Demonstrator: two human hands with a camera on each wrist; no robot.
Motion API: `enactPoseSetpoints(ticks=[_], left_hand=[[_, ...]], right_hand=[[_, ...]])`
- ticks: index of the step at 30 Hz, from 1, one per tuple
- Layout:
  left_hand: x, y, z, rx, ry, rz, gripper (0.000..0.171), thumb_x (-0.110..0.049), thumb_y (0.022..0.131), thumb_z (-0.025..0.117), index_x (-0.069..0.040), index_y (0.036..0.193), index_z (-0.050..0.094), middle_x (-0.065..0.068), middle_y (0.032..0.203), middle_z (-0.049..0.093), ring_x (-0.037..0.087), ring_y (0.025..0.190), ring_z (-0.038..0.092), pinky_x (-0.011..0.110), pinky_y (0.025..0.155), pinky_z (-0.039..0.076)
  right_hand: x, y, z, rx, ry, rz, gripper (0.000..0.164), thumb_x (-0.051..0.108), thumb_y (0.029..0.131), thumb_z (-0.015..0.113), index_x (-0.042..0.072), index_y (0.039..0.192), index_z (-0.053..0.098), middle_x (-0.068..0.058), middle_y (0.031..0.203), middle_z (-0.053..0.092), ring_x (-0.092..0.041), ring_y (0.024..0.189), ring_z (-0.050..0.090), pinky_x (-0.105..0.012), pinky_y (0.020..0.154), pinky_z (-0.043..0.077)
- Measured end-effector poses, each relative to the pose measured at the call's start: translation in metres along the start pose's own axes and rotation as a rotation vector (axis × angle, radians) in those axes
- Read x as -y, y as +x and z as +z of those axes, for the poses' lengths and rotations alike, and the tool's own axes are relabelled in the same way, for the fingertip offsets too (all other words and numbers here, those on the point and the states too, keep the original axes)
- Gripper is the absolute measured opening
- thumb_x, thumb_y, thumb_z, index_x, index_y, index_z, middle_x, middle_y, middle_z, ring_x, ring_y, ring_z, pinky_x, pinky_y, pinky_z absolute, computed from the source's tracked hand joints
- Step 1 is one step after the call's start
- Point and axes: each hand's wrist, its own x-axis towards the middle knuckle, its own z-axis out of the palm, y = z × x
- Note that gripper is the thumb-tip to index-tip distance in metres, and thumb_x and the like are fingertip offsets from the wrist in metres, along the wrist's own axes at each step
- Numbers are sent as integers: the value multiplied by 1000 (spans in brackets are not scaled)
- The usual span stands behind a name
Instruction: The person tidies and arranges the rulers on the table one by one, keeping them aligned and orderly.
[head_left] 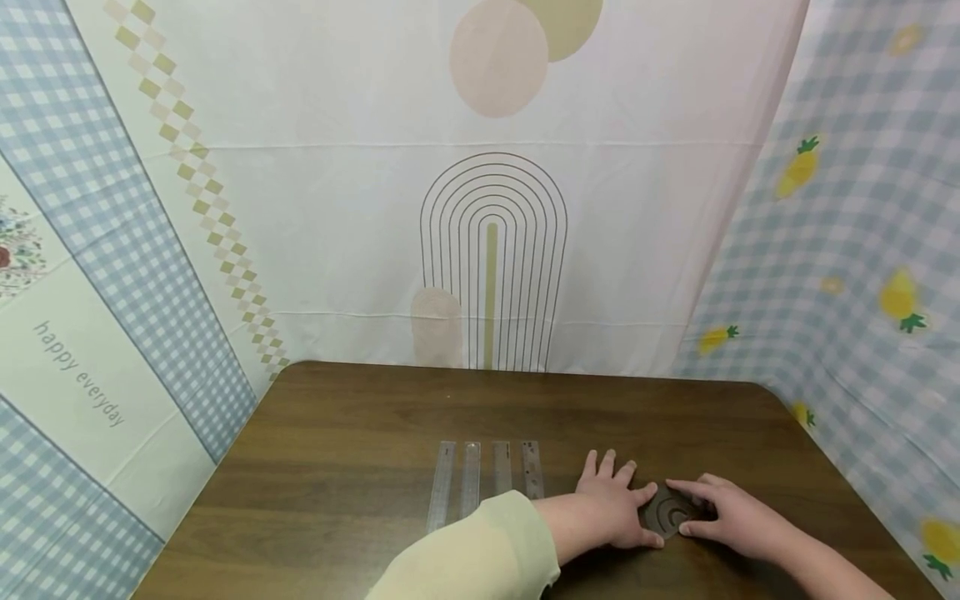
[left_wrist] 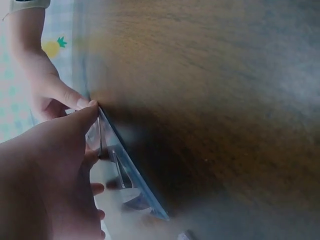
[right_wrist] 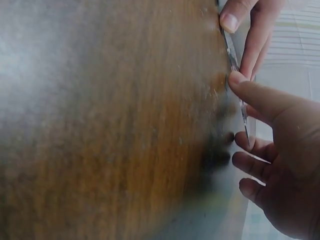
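Observation:
Both hands hold a clear flat plastic drawing template [head_left: 663, 510] with curved cut-outs, low over the right part of the table. On its left side, my left hand [head_left: 611, 504] grips the edge with thumb and forefinger, the other fingers spread. My right hand [head_left: 738, 517] holds the right side between thumb and fingers. In the left wrist view the template [left_wrist: 131, 172] appears edge-on, tilted, with a pointed corner. The right wrist view shows it as a thin strip [right_wrist: 244, 117] beside the right thumb. Whether it is a set square or a protractor, I cannot tell.
Several clear rulers lie side by side left of the hands, among them a leftmost ruler [head_left: 442, 487] and a rightmost ruler [head_left: 532, 467]. The left forearm covers some lower ends. A brown wooden table [head_left: 337, 417] meets a patterned cloth [head_left: 345, 233] behind it.

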Motion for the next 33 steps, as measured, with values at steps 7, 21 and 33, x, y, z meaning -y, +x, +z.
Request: enactPoseSetpoints(ticks=[7, 21, 33], left_hand=[[9, 3, -3, 18, -31, 79, 72, -83, 84, 40, -65, 144, 5, -26, 161, 4, 12, 151, -1, 43, 121, 0], [18, 9, -4, 25, 16, 134, 60, -74, 90, 36, -70, 140, 4, -31, 159, -2, 7, 150, -6, 39, 120, -4], [17, 12, 1, 37, -16, 172, 58, -71, 91, 38, -71, 139, 6, -31, 158, -3, 7, 150, -7, 39, 120, -6]], right_hand=[[9, -3, 4, -23, -66, 154, 73, 50, 84, 73, 9, 143, 54, 0, 84, 47, -9, 70, 42, -29, 60, 35], [20, -3, 10, -56, -79, 316, 75, 54, 79, 77, 9, 137, 59, -1, 84, 50, -18, 72, 46, -37, 62, 37], [20, -10, 11, -61, -102, 327, 71, 55, 78, 77, 11, 132, 63, 0, 93, 54, -15, 78, 52, -38, 63, 45]])
